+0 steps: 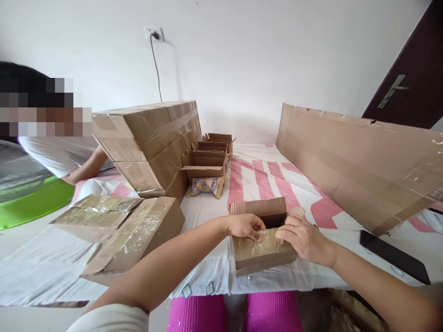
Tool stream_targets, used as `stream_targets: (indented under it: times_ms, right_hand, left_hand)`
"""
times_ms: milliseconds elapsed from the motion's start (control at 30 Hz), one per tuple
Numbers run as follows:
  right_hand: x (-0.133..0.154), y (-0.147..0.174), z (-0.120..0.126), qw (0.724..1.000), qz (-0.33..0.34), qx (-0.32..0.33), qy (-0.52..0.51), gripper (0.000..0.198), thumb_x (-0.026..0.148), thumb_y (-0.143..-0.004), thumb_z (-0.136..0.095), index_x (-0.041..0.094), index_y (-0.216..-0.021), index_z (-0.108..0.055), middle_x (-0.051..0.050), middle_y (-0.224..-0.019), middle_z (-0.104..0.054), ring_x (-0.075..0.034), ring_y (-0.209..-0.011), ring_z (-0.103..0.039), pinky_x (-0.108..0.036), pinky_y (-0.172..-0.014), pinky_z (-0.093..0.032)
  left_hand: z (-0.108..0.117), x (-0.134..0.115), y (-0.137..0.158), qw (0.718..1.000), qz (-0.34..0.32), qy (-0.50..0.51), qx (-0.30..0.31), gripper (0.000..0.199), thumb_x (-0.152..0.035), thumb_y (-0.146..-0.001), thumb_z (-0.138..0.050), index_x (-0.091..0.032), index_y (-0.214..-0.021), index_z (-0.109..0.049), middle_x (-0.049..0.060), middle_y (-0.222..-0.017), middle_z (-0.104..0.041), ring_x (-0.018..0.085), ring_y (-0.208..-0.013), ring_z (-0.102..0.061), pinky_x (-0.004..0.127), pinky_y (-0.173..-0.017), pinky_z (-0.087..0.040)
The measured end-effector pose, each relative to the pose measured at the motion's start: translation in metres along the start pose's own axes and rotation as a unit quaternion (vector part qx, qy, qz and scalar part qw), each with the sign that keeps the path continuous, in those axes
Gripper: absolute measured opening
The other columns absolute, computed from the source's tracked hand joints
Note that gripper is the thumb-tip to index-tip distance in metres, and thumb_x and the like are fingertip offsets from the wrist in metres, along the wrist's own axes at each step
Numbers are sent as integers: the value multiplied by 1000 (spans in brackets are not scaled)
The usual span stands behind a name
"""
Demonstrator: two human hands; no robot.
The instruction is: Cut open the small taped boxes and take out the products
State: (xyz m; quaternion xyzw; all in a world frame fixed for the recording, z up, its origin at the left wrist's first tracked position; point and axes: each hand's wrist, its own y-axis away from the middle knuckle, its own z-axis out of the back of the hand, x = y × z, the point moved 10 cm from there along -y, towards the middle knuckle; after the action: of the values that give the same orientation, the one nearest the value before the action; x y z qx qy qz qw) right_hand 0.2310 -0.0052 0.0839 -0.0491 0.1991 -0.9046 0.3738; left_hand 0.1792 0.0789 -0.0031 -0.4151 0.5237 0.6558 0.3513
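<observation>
A small cardboard box (265,263) with shiny tape over its near part sits at the table's front edge. Its back flap stands upright, and a dark gap shows behind the taped part. My left hand (246,227) has its fingers curled over the edge of this gap, with the thumb on the tape. From the other side, my right hand (304,237) grips the box's right rim near a raised side flap, fingers bent onto the tape. The fingertips inside the gap are hidden.
Large taped cartons (148,143) are stacked at left, with two taped boxes (138,230) before them. Several open boxes (204,159) line up beside a snack packet (206,186). A cardboard panel (346,157) and a phone (394,256) are at right. Another person (62,157) is at far left.
</observation>
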Motion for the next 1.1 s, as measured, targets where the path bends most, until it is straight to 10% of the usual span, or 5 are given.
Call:
stream_targets:
  times_ms: [900, 1100]
  right_hand:
    - [-45, 46, 12, 975, -80, -78, -192, 26, 3, -85, -44, 21, -81, -63, -5, -84, -61, -17, -84, -55, -33, -73, -48]
    - [-106, 129, 40, 955, -247, -156, -48, 15, 15, -84, -50, 23, -74, -58, -3, -78, -59, -19, -77, -56, -34, -71, -47]
  left_hand:
    - [0, 2, 0, 1000, 0, -22, 9, 50, -49, -52, -85, -17, -74, -55, -6, -65, -56, 8, -57, -48, 21, -54, -36]
    - [6, 10, 9, 999, 22, -38, 13, 47, -49, -52, -80, -18, -74, -52, -5, -66, -56, 10, -59, -50, 23, -56, -40]
